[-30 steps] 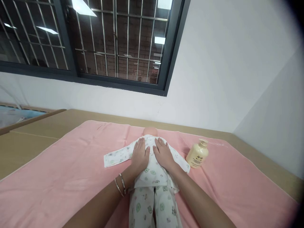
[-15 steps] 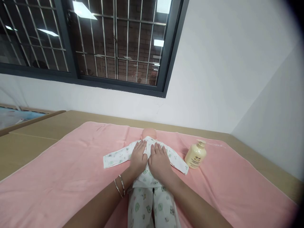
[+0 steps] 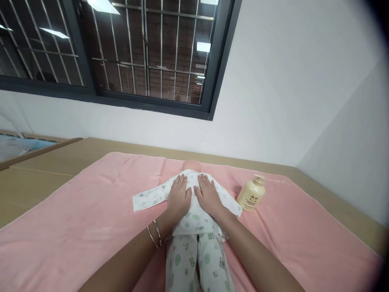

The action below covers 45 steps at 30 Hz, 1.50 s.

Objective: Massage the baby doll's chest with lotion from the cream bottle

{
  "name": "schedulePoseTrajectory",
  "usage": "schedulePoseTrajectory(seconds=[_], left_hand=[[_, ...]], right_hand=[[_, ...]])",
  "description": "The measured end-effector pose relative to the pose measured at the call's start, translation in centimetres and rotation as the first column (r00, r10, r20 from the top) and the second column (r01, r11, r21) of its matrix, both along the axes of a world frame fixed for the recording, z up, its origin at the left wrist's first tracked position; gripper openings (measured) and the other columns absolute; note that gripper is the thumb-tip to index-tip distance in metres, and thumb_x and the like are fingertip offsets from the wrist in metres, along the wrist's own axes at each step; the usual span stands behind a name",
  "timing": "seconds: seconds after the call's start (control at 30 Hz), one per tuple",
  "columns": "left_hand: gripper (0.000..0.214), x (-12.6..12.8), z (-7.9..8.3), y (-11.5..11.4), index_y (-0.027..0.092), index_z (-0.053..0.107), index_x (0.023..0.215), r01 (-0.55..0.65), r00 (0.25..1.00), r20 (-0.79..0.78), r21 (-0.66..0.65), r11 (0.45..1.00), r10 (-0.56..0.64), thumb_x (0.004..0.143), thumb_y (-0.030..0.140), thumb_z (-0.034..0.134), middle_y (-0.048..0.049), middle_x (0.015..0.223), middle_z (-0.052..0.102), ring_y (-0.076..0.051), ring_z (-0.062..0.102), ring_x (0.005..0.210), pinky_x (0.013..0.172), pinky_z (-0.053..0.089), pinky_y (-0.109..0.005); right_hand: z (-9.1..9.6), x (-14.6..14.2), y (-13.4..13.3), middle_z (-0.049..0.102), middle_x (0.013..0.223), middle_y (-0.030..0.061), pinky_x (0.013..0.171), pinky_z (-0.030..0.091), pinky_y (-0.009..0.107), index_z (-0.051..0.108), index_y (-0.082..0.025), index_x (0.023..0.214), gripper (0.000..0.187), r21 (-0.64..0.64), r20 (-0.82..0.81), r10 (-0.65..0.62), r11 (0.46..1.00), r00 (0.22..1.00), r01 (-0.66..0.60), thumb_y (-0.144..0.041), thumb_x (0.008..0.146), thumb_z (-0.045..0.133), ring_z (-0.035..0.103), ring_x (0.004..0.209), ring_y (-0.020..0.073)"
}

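- Our left hand (image 3: 179, 197) and right hand (image 3: 208, 198) rest flat on the patterned top (image 3: 196, 222), fingers extended, gripping nothing.
- We see the doll (image 3: 192, 165) lying on the pink blanket (image 3: 91, 221), head far, left of the bottle (image 3: 251, 195).
- We judge this a torso-stroking step; the next move calls for light, even palms.

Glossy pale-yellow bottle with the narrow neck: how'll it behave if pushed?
The glossy pale-yellow bottle is probably slippery, given its shiny surface. Likely stiff, since its rounded shoulders hold a clean shape. Might tip if pushed, as the pink cloth under it looks soft.
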<state>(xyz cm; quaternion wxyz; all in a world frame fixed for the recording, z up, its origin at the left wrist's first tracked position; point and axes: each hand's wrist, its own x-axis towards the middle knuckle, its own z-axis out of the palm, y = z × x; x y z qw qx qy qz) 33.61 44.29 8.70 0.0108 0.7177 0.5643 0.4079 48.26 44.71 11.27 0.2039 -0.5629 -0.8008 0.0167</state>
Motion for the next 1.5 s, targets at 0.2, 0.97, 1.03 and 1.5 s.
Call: schedulePoseTrajectory(seconds=[0.2,0.97,1.03,1.5], left_hand=[[0.05,-0.1,0.1,0.0,0.007,0.047,0.135,0.002,1.0,-0.004,-0.023,1.0,-0.002,0.088,0.024,0.039,-0.0154,0.144,0.045,-0.026,0.035,0.138,0.117,0.026,-0.048],[0.036,-0.4,0.5,-0.9,0.012,0.063,0.113,0.026,0.978,-0.209,0.241,0.97,0.026,0.084,0.014,0.041,-0.0143,0.121,0.064,-0.028,0.057,0.116,0.103,0.044,-0.047],[0.031,-0.3,0.8,-1.6,0.014,0.065,0.103,-0.015,0.976,-0.206,0.269,0.963,0.072,0.082,0.012,0.043,-0.0129,0.107,0.069,-0.028,0.061,0.104,0.095,0.048,-0.046],[0.041,-0.6,0.0,0.2,0.015,0.055,0.126,0.121,0.986,-0.132,0.18,0.976,-0.098,0.088,0.015,0.038,-0.0114,0.136,0.055,-0.026,0.044,0.131,0.111,0.036,-0.05]], right_hand=[[-0.5,0.0,-0.1,0.022,0.153,0.0092,0.115,0.009,0.045,0.028,-0.01,0.149,0.056,-0.007,-0.06,0.0,1.0,0.998,-0.001,-0.04,0.102,0.026,0.013,0.142,0.0225],[1.6,-1.5,-3.1,0.037,0.146,0.0173,0.116,0.0,0.046,0.039,-0.002,0.142,0.049,0.128,0.228,0.059,0.988,0.972,-0.09,-0.021,0.098,0.031,0.026,0.138,0.0259],[2.0,-1.8,-4.0,0.043,0.14,0.0208,0.115,0.0,0.046,0.044,0.0,0.139,0.049,0.14,0.272,0.048,0.986,0.961,-0.089,-0.019,0.095,0.036,0.034,0.133,0.0286],[0.7,0.0,0.1,0.022,0.153,0.0133,0.116,0.014,0.04,0.028,-0.004,0.147,0.053,0.055,0.06,0.161,0.985,0.985,-0.164,-0.032,0.102,0.031,0.014,0.142,0.0228]])
